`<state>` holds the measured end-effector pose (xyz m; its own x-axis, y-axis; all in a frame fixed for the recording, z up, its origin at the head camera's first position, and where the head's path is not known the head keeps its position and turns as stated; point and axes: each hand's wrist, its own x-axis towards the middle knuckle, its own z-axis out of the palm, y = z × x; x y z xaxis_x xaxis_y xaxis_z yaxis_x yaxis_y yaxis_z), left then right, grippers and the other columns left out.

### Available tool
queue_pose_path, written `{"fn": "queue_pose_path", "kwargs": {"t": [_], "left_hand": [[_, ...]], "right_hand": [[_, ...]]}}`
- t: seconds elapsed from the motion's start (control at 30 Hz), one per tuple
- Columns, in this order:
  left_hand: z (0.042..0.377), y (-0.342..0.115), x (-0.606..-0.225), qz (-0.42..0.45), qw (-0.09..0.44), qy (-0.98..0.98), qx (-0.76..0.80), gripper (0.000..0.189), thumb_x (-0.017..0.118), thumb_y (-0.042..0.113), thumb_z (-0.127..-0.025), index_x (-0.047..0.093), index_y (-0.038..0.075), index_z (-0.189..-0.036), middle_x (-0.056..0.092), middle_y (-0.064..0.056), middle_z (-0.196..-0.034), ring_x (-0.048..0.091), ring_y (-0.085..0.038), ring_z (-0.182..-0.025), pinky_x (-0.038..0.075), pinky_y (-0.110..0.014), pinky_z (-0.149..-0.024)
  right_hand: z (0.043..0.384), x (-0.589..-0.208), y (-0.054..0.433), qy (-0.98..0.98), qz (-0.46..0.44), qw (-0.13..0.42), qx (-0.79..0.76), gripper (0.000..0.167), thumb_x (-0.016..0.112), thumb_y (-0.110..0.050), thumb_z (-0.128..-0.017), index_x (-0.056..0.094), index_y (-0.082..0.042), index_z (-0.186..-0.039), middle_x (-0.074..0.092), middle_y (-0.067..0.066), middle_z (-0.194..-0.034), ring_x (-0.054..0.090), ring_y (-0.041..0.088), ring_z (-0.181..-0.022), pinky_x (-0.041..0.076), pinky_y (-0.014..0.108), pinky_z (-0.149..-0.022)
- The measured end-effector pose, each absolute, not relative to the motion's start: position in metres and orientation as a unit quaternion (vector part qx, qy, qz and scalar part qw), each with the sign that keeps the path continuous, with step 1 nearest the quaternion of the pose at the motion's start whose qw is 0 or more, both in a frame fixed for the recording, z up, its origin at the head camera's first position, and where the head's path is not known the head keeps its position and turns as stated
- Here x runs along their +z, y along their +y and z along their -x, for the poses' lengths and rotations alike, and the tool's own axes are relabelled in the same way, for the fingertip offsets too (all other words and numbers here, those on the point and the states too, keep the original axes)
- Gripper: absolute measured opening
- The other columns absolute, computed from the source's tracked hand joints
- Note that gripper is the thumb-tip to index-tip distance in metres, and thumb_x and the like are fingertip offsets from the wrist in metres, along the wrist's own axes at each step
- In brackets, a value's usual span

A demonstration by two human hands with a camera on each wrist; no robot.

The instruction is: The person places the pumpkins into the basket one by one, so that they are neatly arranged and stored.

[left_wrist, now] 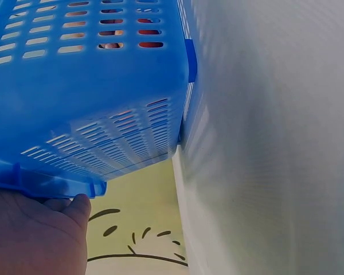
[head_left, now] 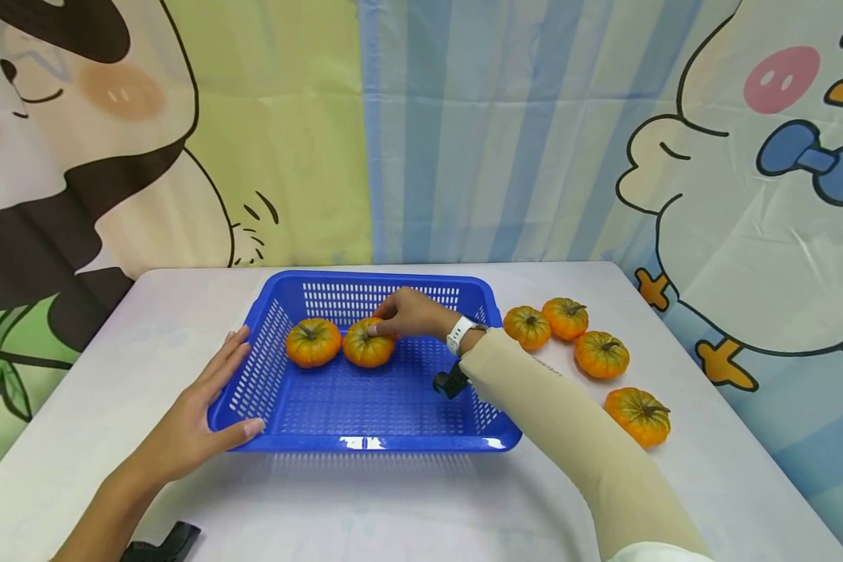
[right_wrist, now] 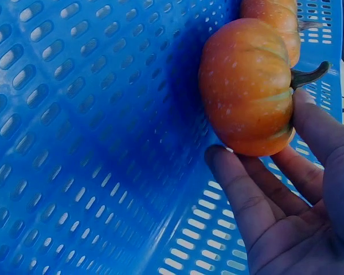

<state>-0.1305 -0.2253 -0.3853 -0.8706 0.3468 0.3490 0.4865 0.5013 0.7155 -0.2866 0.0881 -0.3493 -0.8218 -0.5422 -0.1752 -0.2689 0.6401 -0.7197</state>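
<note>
A blue plastic basket (head_left: 386, 443) with slotted walls stands on the table. In it, a small orange pumpkin (head_left: 312, 343) sits at the back left, and a second pumpkin (head_left: 367, 347) is just right of it. My right hand (head_left: 416, 314) holds this second pumpkin, thumb on top by the curved stem and fingertips against its side in the right wrist view. My left hand (head_left: 197, 414) rests on the basket's left rim with fingers extended, its thumb on the front left corner. From the left wrist view, that hand (left_wrist: 43, 232) lies along the outside of the rim.
Right of the basket, two pumpkins sit close together at the back, a third pumpkin (head_left: 602, 355) a little nearer, and another pumpkin (head_left: 638, 416) closer to the front. A white table (head_left: 365, 515) carries everything. Behind it hangs a printed curtain (head_left: 464, 133).
</note>
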Motion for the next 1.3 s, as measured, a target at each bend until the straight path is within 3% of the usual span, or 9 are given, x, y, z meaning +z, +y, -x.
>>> {"fn": "queue_pose_path", "kwargs": {"t": [0.13,0.4,0.7,1.07,1.3], "left_hand": [[0.131,-0.226,-0.386,0.242,0.08,-0.863,-0.437,0.094,0.076,0.014,-0.077,0.024,0.012,-0.155,0.012,0.002,-0.162,0.005,-0.014,-0.147,0.01,-0.019,-0.111],[0.131,-0.225,-0.386,0.239,0.077,-0.867,-0.431,0.095,0.076,0.014,-0.077,0.023,0.013,-0.156,0.011,0.003,-0.162,0.005,-0.013,-0.147,0.012,-0.016,-0.109],[0.131,-0.224,-0.386,0.234,0.07,-0.868,-0.433,0.095,0.076,0.014,-0.078,0.021,0.015,-0.156,0.01,0.005,-0.162,0.004,-0.012,-0.147,0.013,-0.016,-0.109],[0.132,-0.224,-0.386,0.231,0.068,-0.867,-0.436,0.095,0.076,0.015,-0.078,0.021,0.016,-0.156,0.009,0.006,-0.162,0.005,-0.01,-0.147,0.013,-0.021,-0.111],[0.132,-0.224,-0.387,0.242,0.076,-0.86,-0.443,0.095,0.076,0.012,-0.077,0.023,0.013,-0.156,0.011,0.003,-0.162,0.006,-0.012,-0.147,0.013,-0.011,-0.105]], "right_hand": [[0.287,-0.351,0.088,0.884,0.222,0.197,-0.362,0.032,0.07,-0.019,-0.091,0.069,0.001,-0.116,0.071,0.009,-0.105,0.067,0.015,-0.089,0.056,0.024,-0.071],[0.288,-0.349,0.087,0.896,0.248,0.172,-0.326,0.033,0.066,-0.016,-0.093,0.066,-0.001,-0.123,0.068,0.01,-0.117,0.06,0.019,-0.111,0.05,0.025,-0.09],[0.289,-0.346,0.09,0.894,0.211,0.189,-0.348,0.03,0.066,-0.01,-0.092,0.067,0.002,-0.12,0.069,0.012,-0.113,0.066,0.016,-0.088,0.055,0.023,-0.073],[0.294,-0.331,0.1,0.884,0.215,0.2,-0.365,0.033,0.057,-0.009,-0.096,0.064,0.0,-0.127,0.066,0.01,-0.121,0.066,0.023,-0.103,0.054,0.026,-0.082],[0.289,-0.326,0.103,0.872,0.207,0.208,-0.392,0.033,0.056,-0.009,-0.098,0.062,0.003,-0.127,0.067,0.017,-0.117,0.065,0.026,-0.104,0.054,0.026,-0.082]]}}
